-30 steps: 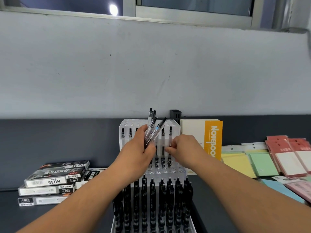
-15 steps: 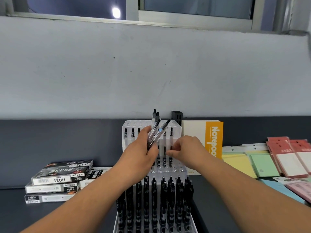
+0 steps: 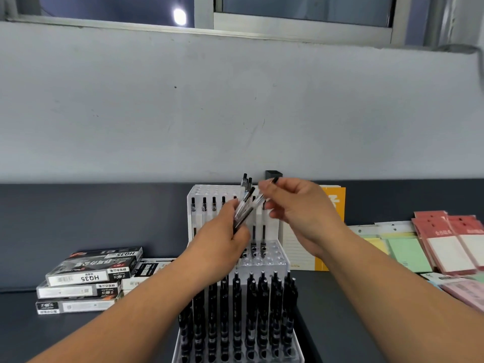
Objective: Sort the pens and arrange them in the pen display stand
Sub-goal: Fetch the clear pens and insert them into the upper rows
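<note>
A clear tiered pen display stand (image 3: pixel 275 258) stands in the middle of the dark desk. Its back row holds several clear pens with black caps (image 3: pixel 204 208); its front rows are packed with black pens (image 3: pixel 237 305). My left hand (image 3: pixel 222 239) grips a small bunch of clear pens (image 3: pixel 245 203) upright in front of the stand's back row. My right hand (image 3: pixel 301 210) is raised beside it, pinching one clear pen (image 3: pixel 264 191) by its upper end, the pen slanting down toward the bunch.
Stacked black pen boxes (image 3: pixel 89 279) lie at the left. An orange and white notebook (image 3: pixel 332 205) stands behind my right hand. Pastel and red note pads (image 3: pixel 445 244) cover the right side. A grey wall rises close behind the desk.
My right hand has left the stand's holes, risen to the bunch in my left hand and taken hold of one pen. My left hand has stayed about where it was.
</note>
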Tool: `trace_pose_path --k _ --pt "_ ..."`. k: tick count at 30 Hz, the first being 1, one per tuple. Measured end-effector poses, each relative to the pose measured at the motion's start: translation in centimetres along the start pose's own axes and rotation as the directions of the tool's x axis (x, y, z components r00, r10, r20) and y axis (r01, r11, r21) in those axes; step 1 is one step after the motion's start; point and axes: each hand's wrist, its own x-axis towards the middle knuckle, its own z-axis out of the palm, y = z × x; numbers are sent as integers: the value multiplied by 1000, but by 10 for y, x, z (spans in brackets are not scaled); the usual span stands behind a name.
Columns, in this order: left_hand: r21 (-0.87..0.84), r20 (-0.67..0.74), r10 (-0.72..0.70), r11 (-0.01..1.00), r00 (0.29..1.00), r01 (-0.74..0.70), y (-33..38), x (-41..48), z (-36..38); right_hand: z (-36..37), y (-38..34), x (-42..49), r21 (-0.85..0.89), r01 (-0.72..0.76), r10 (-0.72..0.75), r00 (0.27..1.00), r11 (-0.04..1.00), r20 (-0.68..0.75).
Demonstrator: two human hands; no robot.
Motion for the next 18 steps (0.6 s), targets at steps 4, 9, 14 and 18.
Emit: trace_pose_path --k 4,9,14,18 --pt "37 -4 -62 997 998 62 -4 0 -2 -18 -10 12 230 11 26 987 973 -158" --pt "80 -31 -124 989 992 126 -2 3 2 -32 7 24 -200 167 -218 939 965 -267" --pt "56 -27 -104 993 994 106 3 6 7 -27 33 32 -468 132 -254 945 874 -207" --pt "53 -15 -105 993 994 106 5 7 11 -24 47 35 -587 75 -172 979 806 -112"
